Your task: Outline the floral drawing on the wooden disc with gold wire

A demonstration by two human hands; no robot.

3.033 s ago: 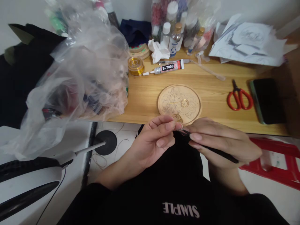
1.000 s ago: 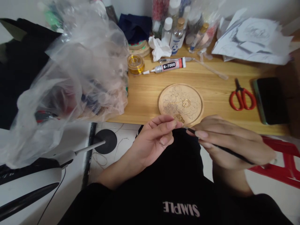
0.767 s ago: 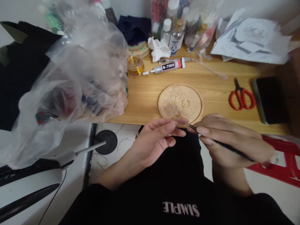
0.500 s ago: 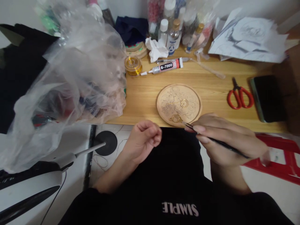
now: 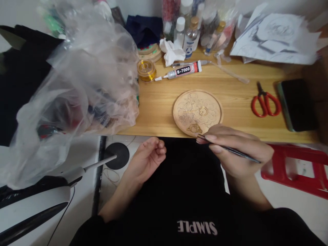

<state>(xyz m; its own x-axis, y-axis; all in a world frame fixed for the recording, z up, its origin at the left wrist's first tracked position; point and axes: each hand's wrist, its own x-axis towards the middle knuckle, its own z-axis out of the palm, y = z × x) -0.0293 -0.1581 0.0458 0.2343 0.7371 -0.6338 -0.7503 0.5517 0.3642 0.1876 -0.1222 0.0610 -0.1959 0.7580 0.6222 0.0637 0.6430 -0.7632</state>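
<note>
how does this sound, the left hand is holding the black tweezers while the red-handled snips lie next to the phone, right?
Not quite: the hand is wrong. The head view shows the right hand holding the black tweezers, while the red-handled snips lie next to the phone.

Wood-grain desk (image 5: 159,118) here, with a round wooden plaque (image 5: 188,99) right by the front edge. Gold wire spool (image 5: 147,70) and B-7000 glue tube (image 5: 183,70) sit further back, red-handled cutters (image 5: 265,102) over on the right beside a dark phone (image 5: 297,105), plus a big plastic bag (image 5: 102,68) hogging the left.
</note>
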